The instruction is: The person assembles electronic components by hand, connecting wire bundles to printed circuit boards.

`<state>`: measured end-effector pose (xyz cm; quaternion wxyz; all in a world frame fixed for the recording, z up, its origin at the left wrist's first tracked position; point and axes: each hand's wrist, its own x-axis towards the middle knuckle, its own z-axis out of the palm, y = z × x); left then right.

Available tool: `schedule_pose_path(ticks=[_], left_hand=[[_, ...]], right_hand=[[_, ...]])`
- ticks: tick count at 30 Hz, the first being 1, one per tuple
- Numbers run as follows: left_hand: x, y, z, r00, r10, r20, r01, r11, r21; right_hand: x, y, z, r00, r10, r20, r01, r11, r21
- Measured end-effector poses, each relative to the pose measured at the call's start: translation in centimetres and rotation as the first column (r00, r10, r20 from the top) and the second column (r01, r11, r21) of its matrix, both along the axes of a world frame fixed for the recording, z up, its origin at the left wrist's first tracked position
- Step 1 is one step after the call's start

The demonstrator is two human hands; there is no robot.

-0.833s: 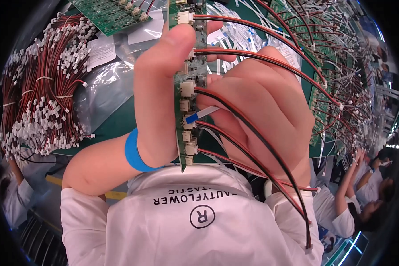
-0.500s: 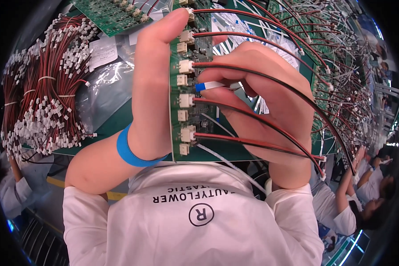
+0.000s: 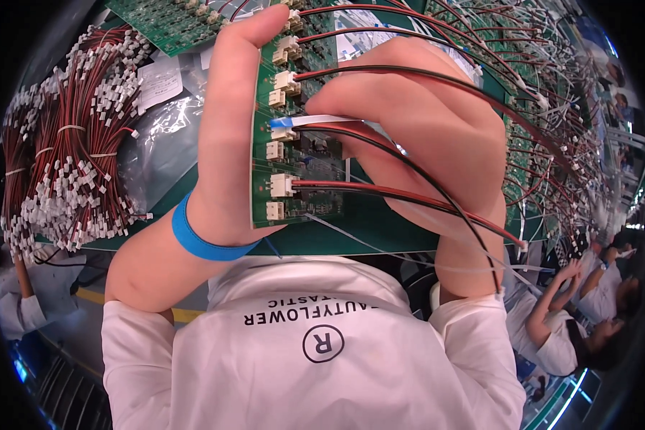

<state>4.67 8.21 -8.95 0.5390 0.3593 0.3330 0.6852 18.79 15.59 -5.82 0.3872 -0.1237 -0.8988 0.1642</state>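
Observation:
My left hand (image 3: pixel 226 136) is closed around the left edge of a green circuit board (image 3: pixel 308 204), with a fingertip at its top. White connector sockets run down the board. Several carry red-and-black wires (image 3: pixel 380 188) that arc right across my right hand (image 3: pixel 437 115). That hand is closed at the board's right side, its index finger and thumb about a white flat ribbon cable (image 3: pixel 330 120). The cable's blue end (image 3: pixel 282 123) lies over the sockets. Wires partly cover the fingers. A blue band (image 3: pixel 204 240) circles my left wrist.
Bundles of red-and-black wires (image 3: pixel 72 143) with white plugs lie at left, beside a clear plastic bag (image 3: pixel 168 140). Another green board (image 3: pixel 158 25) is at the far left. More wired boards (image 3: pixel 530 158) crowd the right side. Other people (image 3: pixel 552 322) sit at the right.
The board and my left hand have shifted left and slightly up. My right hand has turned, and the ribbon cable's blue end has moved left, now over the sockets.

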Motion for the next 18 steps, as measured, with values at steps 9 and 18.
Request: schedule_pose_path(ticks=[9, 18], left_hand=[[-0.1, 0.2, -0.2, 0.945, -0.166, 0.283, 0.138, 0.984, 0.116], [0.7, 0.7, -0.2, 0.950, -0.045, 0.310, 0.033, 0.999, 0.043]], right_hand=[[1.2, 0.3, 1.1, 0.996, 0.056, -0.073, -0.059, 0.997, -0.040], [0.1, -1.1, 0.6, 0.999, -0.032, 0.027, 0.039, 0.945, -0.326]])
